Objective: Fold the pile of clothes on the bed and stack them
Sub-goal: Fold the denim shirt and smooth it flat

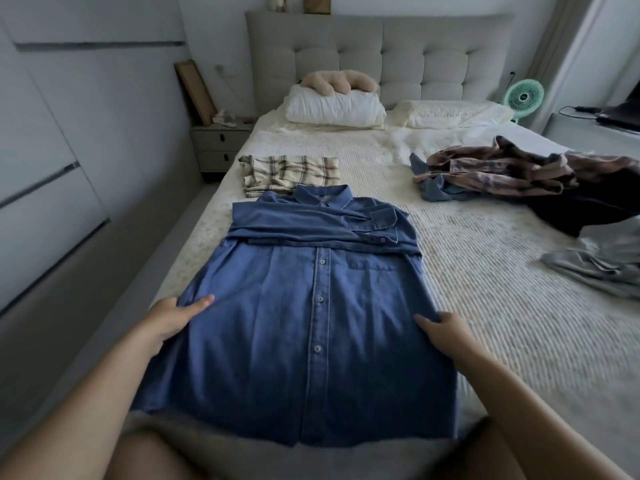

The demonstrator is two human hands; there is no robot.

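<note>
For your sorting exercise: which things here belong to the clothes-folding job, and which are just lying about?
Part of the job:
blue shirt, held at its sides by the left hand and right hand
folded checked shirt
unfolded pile
grey garment

Just lying about:
pillows
plush toy
green fan
nightstand

Head camera at bed (485, 271) foot, facing headboard (381, 53), tilted down, close over hands

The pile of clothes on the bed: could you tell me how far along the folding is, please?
Done: one cream plaid shirt lies folded on the bed. In hand: the blue denim shirt, sleeves folded across its chest, held at both sides by the left hand and right hand. Left: the unfolded heap on the right, and stacking.
</note>
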